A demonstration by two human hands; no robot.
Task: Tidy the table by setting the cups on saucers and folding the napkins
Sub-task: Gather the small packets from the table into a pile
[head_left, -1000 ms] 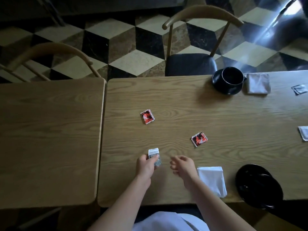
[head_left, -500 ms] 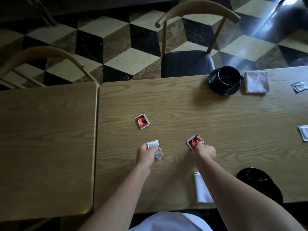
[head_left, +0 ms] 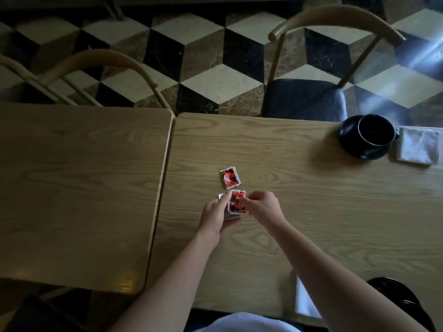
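Red packet [head_left: 237, 202] pinched in right hand [head_left: 262, 207] w/ left hand [head_left: 215, 215] gripping white packet [head_left: 221, 196]; best stacked edges flush.

Your left hand [head_left: 215, 215] grips a small white packet [head_left: 221, 197] near the middle of the right-hand table [head_left: 311, 200], with its forefinger laid along the packet's top. Your right hand [head_left: 262, 207] pinches a red-and-black packet [head_left: 236, 202] and holds it against the white one. A second red-and-black packet [head_left: 230, 177] lies flat on the wood just beyond both hands. At the far edge, toward the right corner, a black cup [head_left: 376, 130] sits on a black saucer [head_left: 352, 144], and a folded white napkin [head_left: 418, 149] lies just beside it. Another white napkin [head_left: 305, 300] shows at the near edge under your right forearm, with a black dish [head_left: 393, 293] near the near right corner. A second table [head_left: 79, 192] butts against the left side.
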